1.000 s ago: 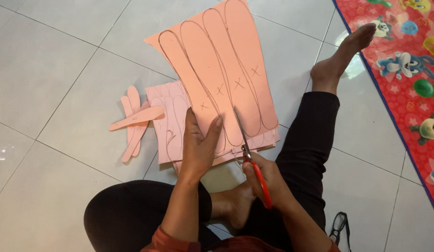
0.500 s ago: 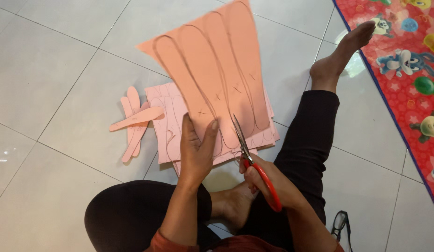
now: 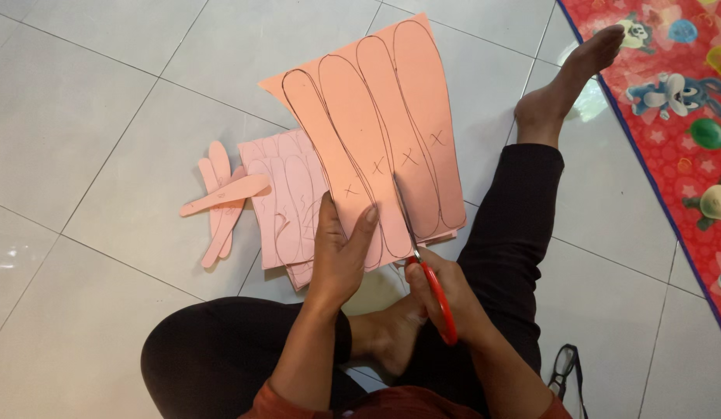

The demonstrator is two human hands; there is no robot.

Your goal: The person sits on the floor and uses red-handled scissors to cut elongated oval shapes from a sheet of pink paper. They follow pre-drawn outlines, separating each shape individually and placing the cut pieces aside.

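The left hand (image 3: 339, 252) pinches the near edge of the orange paper sheet with drawn long petal shapes (image 3: 380, 132), its fingers clamped on it. Just right of them, the right hand (image 3: 446, 299) grips the red-handled scissors (image 3: 422, 264), blades partly open inside the sheet. The cutting step seems underway; the next snip should follow the pen line. Left of the fingers, pink cut strips (image 3: 221, 198) lie on the grey tile floor (image 3: 89, 116).
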